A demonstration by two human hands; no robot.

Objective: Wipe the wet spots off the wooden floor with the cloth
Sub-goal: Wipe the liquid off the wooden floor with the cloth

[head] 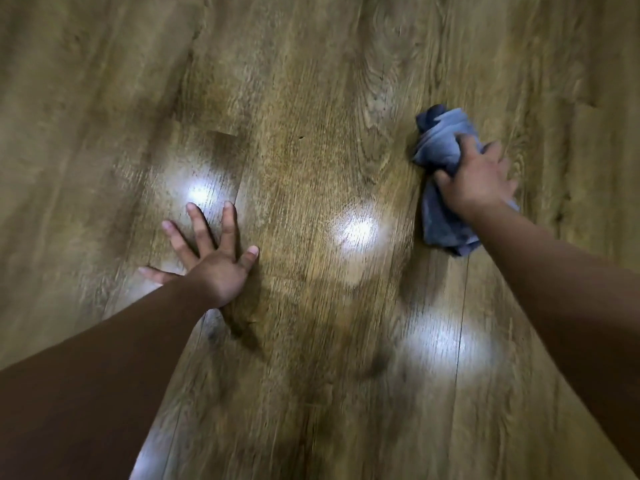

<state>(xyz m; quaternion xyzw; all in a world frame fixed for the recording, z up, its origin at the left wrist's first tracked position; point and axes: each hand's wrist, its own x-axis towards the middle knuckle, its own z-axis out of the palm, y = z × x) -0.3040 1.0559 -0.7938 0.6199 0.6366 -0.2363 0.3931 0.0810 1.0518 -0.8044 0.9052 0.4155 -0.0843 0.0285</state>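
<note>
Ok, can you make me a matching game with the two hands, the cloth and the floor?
Things:
1. left hand
2. right hand
3. cloth
4. floor

States:
A. blue-grey and bunched up
B. brown wood with bright shiny patches
C. flat on the floor, fingers spread
D. gripping the cloth

Pairs: 1-C, 2-D, 3-A, 4-B

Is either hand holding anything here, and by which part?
The right hand grips the bunched blue cloth around its middle, pressing it on the floor. The left hand holds nothing; it lies flat on the floor, fingers spread.
</note>
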